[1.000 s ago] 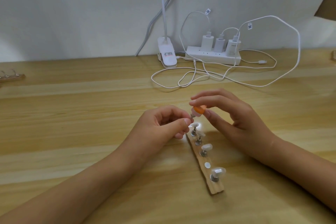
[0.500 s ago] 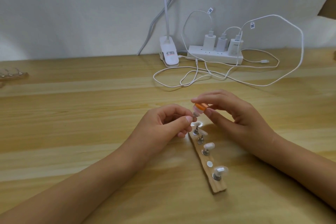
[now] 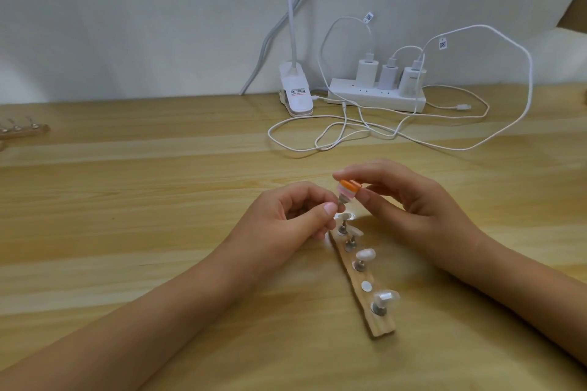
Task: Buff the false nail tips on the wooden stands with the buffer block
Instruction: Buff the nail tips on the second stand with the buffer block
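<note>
The wooden stand [image 3: 382, 327] lies on the surface [image 3: 127, 206], its long axis running from the person's hands back toward the person and slightly to the right. Four false nail tips [image 3: 365, 254] sit on metal pegs along it. One bare round disc [image 3: 366, 286], between the two nearest tips, carries no peg.

Just above the stand's far end, the left hand [image 3: 279, 219] pinches a small peg [image 3: 341, 200] between thumb and curled fingers, holding it clear of the wood. The tip on that peg is hidden under the buffer block [image 3: 349, 189]. The right hand [image 3: 413, 203] pinches this small orange, pink and white block between thumb and fingertips and presses its lower face down onto the peg's top.

This looks like the buffing stroke on one lifted tip, with four more waiting on the stand. The block sits directly above the peg, so the stroke probably turns on short rubs across the tip while the left hand steadies it. The next tip lies just below both hands, at the stand's far end, slightly nearer the left hand.
</note>
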Demonstrator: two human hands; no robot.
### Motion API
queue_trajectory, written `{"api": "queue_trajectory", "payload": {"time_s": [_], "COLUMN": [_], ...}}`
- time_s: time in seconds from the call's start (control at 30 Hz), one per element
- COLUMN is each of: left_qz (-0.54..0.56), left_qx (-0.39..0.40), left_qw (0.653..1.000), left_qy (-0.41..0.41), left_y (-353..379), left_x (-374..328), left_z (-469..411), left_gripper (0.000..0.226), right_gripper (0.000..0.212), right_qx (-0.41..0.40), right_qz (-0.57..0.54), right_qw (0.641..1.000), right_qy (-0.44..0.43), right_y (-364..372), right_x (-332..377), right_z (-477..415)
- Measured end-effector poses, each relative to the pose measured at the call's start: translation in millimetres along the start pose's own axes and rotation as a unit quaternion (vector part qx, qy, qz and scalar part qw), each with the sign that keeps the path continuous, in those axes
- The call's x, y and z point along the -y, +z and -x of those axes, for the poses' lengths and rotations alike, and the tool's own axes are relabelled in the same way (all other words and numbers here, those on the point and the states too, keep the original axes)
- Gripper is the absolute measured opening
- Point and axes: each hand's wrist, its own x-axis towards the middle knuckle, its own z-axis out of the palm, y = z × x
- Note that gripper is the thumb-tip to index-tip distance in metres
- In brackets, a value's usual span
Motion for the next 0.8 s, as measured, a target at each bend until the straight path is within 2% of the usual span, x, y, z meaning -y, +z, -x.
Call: {"api": "queue_trajectory", "payload": {"time_s": [0.17, 0.27, 0.4, 0.53, 0.67, 0.8], "left_qz": [-0.009, -0.007, -0.006, 0.004, 0.006, 0.01], "left_qx": [0.003, 0.004, 0.001, -0.001, -0.004, -0.013], "left_qw": [1.0, 1.0, 1.0, 1.0, 1.0, 1.0], "left_qy": [0.007, 0.009, 0.015, 0.021, 0.02, 0.018], "left_y": [-0.6, -0.2, 0.3, 1.3, 1.7, 1.8], "left_x": [0.6, 0.5, -0.5, -1.7, -3.0, -3.4], "left_z": [-0.1, -0.6, 0.4, 0.3, 0.5, 0.7], "left_gripper": [0.013, 0.014, 0.013, 0.013, 0.011, 0.013], "right_gripper": [0.026, 0.031, 0.027, 0.025, 0.027, 0.026], "right_qx": [0.0, -0.001, -0.003, -0.003, -0.015, -0.019], "right_qz": [-0.016, -0.036, -0.042, -0.064, -0.044, -0.022], "right_qw": [0.999, 0.999, 0.999, 0.997, 0.999, 0.999], "right_qy": [-0.036, 0.013, 0.003, 0.05, 0.001, 0.016], "right_y": [5.4, 2.0, 4.9, 4.9, 6.0, 4.9], "right_x": [4.9, 1.9, 5.1, 2.5, 6.0, 6.3], "right_z": [1.8, 0.8, 2.7, 1.3, 2.5, 1.4]}}
